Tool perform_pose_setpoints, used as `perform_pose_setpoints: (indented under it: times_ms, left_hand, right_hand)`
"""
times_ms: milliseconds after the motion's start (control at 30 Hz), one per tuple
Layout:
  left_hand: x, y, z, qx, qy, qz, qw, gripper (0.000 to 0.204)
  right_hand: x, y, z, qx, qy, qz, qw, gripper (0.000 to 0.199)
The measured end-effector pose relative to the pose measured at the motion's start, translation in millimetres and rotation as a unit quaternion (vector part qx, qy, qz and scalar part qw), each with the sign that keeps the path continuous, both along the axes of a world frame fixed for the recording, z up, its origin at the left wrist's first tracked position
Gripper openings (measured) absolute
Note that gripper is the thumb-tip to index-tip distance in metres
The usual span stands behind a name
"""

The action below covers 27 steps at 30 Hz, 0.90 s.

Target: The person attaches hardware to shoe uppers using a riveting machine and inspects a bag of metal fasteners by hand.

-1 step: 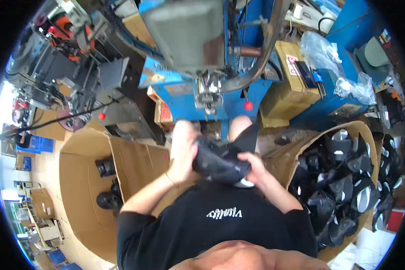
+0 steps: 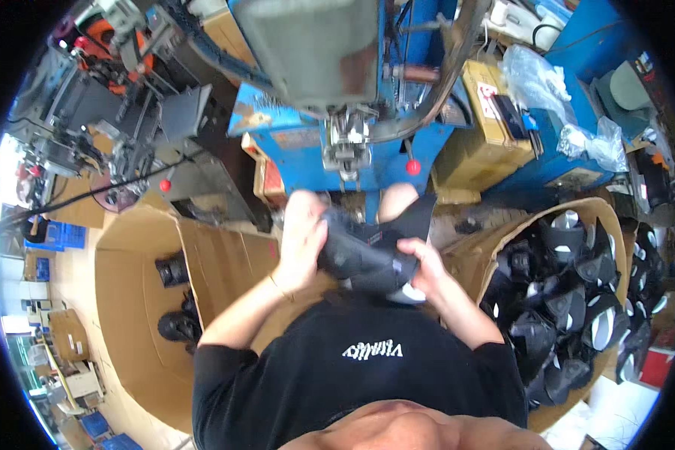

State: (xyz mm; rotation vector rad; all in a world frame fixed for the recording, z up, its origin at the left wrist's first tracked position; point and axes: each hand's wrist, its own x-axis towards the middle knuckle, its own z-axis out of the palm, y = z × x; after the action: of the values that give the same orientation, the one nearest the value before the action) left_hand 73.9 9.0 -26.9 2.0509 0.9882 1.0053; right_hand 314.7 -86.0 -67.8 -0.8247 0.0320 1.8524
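Piece (image 2: 367, 262): black, soft-looking, held over the lap in front of the shirt (image 2: 300, 382); a pointed flap (image 2: 412, 221) reaches toward the right knee (image 2: 398, 199), and a white patch (image 2: 407, 294) shows at the near edge.
Left hand (image 2: 302, 251): grasping the piece's left end, back of the hand upward; fingertips too blurred to make out.
Right hand (image 2: 427, 268): grasping the piece's right side, thumb on top; the other fingers are mostly hidden.
Machine (image 2: 296, 169): blue, beyond the knees, with a metal head (image 2: 346, 146) above and beyond the piece, and a red knob (image 2: 413, 167) to its right.
Left carton (image 2: 139, 315): a few black items (image 2: 174, 271) inside.
Right carton (image 2: 616, 232): heaped with black-and-white items (image 2: 566, 307).
Brown box (image 2: 484, 161): right of the machine, near a clear bag (image 2: 536, 79).
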Motion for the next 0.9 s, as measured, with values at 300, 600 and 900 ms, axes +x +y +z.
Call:
perform_pose_setpoints:
  times_ms: [300, 600, 900]
  left_hand:
    - [55.8, 76.5, 18.9, -0.205, -0.285, 0.067, 0.934, 0.017]
    - [66.2, 97.2, 18.3, -0.254, -0.259, 0.096, 0.927, 0.017]
    - [69.0, 94.3, -3.9, -0.242, -0.212, 0.134, 0.937, 0.022]
  right_hand:
    - [17.1, 75.9, 56.0, 0.057, -0.186, -0.109, 0.975, 0.022]
    - [19.9, 90.1, 49.6, -0.009, -0.171, -0.102, 0.98, 0.015]
    - [12.3, 69.1, 46.4, 0.05, -0.148, -0.048, 0.986, 0.017]
